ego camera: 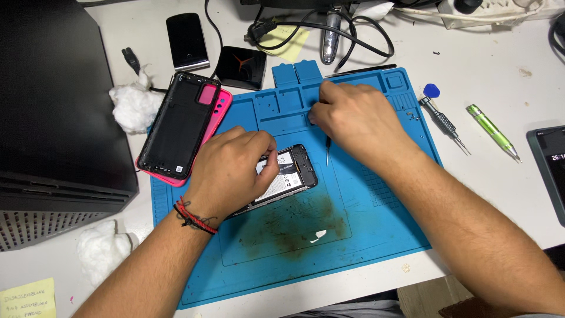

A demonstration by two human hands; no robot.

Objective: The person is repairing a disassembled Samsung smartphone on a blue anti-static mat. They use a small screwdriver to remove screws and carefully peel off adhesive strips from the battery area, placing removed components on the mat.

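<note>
Opened phone [288, 174] lies flat on blue mat [365, 218], back cover off. Left hand [232, 171] clamps it by the edges. Right hand [353, 118] pinches a thin screwdriver [328, 150] just beside it. Phone judged light, rigid, fragile inside; hold by the frame edges only.

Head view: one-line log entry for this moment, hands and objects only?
left hand: steadying opened phone on blue mat | right hand: holding small screwdriver, tip down beside phone | back cover: lying left on mat
</note>
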